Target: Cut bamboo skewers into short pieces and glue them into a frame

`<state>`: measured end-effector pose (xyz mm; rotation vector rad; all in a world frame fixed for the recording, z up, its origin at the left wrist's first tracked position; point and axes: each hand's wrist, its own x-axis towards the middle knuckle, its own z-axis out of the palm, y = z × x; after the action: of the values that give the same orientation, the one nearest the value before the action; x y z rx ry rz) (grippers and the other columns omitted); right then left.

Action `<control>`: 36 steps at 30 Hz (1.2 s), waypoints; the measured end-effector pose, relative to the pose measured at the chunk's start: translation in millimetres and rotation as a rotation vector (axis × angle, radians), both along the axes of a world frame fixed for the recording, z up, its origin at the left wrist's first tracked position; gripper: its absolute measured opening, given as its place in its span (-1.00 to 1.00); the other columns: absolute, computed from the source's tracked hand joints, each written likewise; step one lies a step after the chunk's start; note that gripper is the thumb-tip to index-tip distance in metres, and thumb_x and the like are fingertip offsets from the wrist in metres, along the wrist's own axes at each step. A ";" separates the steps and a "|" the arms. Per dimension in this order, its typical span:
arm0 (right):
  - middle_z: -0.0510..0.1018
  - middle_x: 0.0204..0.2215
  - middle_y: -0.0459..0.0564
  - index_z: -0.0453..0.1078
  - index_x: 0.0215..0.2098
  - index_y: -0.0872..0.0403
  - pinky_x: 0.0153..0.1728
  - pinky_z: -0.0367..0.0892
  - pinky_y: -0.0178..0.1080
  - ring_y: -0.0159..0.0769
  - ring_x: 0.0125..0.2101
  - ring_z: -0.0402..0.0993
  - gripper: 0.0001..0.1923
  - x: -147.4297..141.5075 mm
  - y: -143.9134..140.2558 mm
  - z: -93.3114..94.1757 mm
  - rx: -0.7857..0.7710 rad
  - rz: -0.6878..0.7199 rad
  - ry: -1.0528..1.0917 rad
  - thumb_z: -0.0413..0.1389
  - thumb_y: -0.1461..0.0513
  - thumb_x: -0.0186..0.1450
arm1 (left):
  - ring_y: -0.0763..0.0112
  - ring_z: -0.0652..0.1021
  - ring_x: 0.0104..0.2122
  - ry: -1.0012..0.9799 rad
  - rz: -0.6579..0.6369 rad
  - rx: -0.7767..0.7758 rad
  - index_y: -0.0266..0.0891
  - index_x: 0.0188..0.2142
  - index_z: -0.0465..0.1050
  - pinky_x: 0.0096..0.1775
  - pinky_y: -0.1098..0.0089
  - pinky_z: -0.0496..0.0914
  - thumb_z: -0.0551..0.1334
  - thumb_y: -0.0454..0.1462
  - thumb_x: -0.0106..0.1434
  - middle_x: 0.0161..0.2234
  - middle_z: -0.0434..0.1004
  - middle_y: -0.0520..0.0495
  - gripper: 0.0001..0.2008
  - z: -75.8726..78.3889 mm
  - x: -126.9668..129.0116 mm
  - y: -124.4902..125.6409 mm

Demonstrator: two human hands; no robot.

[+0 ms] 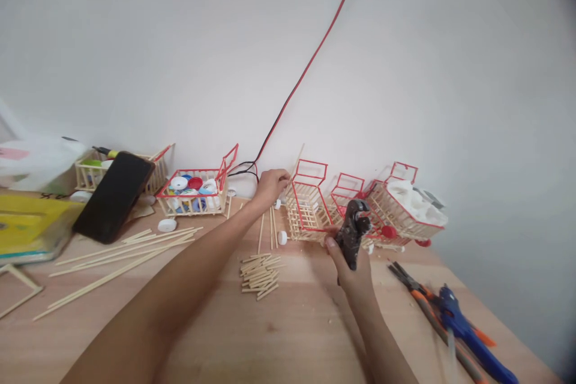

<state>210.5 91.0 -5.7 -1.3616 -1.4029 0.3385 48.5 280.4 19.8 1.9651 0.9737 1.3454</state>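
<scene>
With the left hand pinching a thin stick beside the bamboo cart and the right hand fingers gripping the cutter, a slip could crack the fragile frame

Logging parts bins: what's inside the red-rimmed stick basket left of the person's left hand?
The basket holds bottle caps: white, red and blue ones show on top. Lower caps are covered by those above and the slatted sides, so no count is possible.
</scene>
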 end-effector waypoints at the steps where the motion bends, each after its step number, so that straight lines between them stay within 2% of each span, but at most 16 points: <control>1: 0.52 -0.35 0.01 0.40 -0.16 0.06 -0.24 0.31 -0.19 -0.18 -0.31 0.45 -0.71 -0.2 0.0 0.1 0.003 -0.002 -0.002 0.10 0.06 0.25 | 0.44 0.47 -0.51 0.005 0.004 0.001 -0.27 -0.48 0.47 -0.39 0.47 0.29 0.18 -0.38 0.09 -0.58 0.47 0.04 -0.91 0.1 0.2 -0.4; 8: 0.53 -0.32 0.04 0.39 -0.14 0.07 -0.25 0.32 -0.19 -0.17 -0.30 0.45 -0.69 0.0 0.9 -2.0 -0.011 0.000 -0.043 0.09 0.05 0.26 | 0.42 0.47 -0.48 0.056 0.029 0.046 -0.26 -0.47 0.49 -0.38 0.46 0.27 0.18 -0.39 0.11 -0.58 0.48 0.03 -0.89 1.6 0.9 -1.2; 12: 0.52 -0.39 0.00 0.38 -0.11 0.07 -0.35 0.30 -0.24 -0.22 -0.39 0.44 -0.65 2.0 0.3 2.2 -0.045 -0.031 -0.144 0.06 0.02 0.27 | 0.41 0.46 -0.47 0.085 0.037 0.089 -0.27 -0.47 0.49 -0.37 0.45 0.24 0.17 -0.40 0.13 -0.56 0.49 0.01 -0.87 2.4 0.1 -3.2; 15: 0.53 -0.40 -0.03 0.38 -0.11 0.05 -0.39 0.28 -0.26 -0.23 -0.41 0.45 -0.64 5.7 0.9 20.7 -0.109 -0.089 -0.313 0.06 0.00 0.25 | 0.40 0.46 -0.46 0.107 0.042 0.113 -0.27 -0.47 0.50 -0.36 0.44 0.24 0.16 -0.39 0.14 -0.55 0.49 0.00 -0.86 2.4 -0.4 -4.7; 18: 0.52 -0.50 -0.05 0.40 -0.31 0.04 -0.48 0.20 -0.29 -0.23 -0.48 0.44 -0.69 11.2 7.8 50.1 -0.215 -0.163 -0.597 0.12 -0.02 0.19 | 0.39 0.46 -0.45 0.124 0.044 0.130 -0.27 -0.47 0.51 -0.34 0.43 0.24 0.15 -0.40 0.13 -0.54 0.50 -0.01 -0.84 1.2 -0.3 -4.2; 21: 0.48 -0.59 -0.04 0.37 -0.50 0.04 -0.56 0.08 -0.30 -0.26 -0.58 0.36 -0.70 15.5 22.2 78.3 -0.260 -0.181 -0.832 0.14 -0.02 0.15 | 0.37 0.47 -0.43 0.130 0.048 0.147 -0.27 -0.45 0.52 -0.33 0.43 0.24 0.15 -0.41 0.13 -0.51 0.52 -0.03 -0.84 -0.2 0.1 -2.2; 24: 0.45 -0.64 -0.03 0.35 -0.56 0.04 -0.59 -0.01 -0.30 -0.30 -0.61 0.30 -0.70 15.9 37.4 98.0 -0.275 -0.254 -0.947 0.16 0.00 0.13 | 0.34 0.49 -0.40 0.132 0.066 0.165 -0.27 -0.42 0.53 -0.31 0.41 0.26 0.14 -0.40 0.14 -0.47 0.55 -0.06 -0.83 0.4 -0.9 -1.5; 27: 0.41 -0.67 -0.05 0.37 -0.56 0.05 -0.59 -0.01 -0.31 -0.32 -0.62 0.28 -0.66 12.7 46.7 108.9 -0.318 -0.273 -0.918 0.11 -0.03 0.16 | 0.30 0.51 -0.33 0.141 0.095 0.191 -0.26 -0.37 0.55 -0.25 0.38 0.28 0.13 -0.39 0.15 -0.38 0.58 -0.11 -0.81 4.2 -3.8 -3.3; 30: 0.43 -0.63 -0.06 0.42 -0.49 0.08 -0.55 0.07 -0.31 -0.29 -0.57 0.34 -0.64 8.6 51.5 110.9 -0.325 -0.256 -0.771 0.06 -0.03 0.19 | 0.28 0.52 -0.28 0.190 0.126 0.234 -0.26 -0.34 0.55 -0.21 0.37 0.30 0.12 -0.40 0.16 -0.33 0.59 -0.14 -0.79 11.5 -6.5 -7.1; 34: 0.42 -0.59 -0.11 0.48 -0.21 0.09 -0.50 0.19 -0.30 -0.33 -0.56 0.35 -0.61 2.4 58.4 106.1 -0.189 -0.170 -0.354 0.08 0.00 0.17 | 0.31 0.53 -0.32 0.191 0.128 0.246 -0.27 -0.39 0.55 -0.23 0.37 0.31 0.14 -0.39 0.14 -0.38 0.59 -0.12 -0.81 30.5 -8.2 -15.0; 36: 0.37 -0.63 -0.14 0.47 -0.14 0.12 -0.53 0.22 -0.31 -0.36 -0.60 0.31 -0.57 -1.9 62.7 105.6 -0.116 -0.110 -0.149 0.09 0.00 0.16 | 0.35 0.52 -0.38 0.141 0.071 0.194 -0.28 -0.43 0.53 -0.28 0.39 0.32 0.17 -0.38 0.11 -0.43 0.58 -0.09 -0.86 43.4 -9.4 -20.5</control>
<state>208.6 153.6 99.9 -1.5793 -1.4407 0.2529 39.1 259.8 63.2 2.2145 1.0186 1.4014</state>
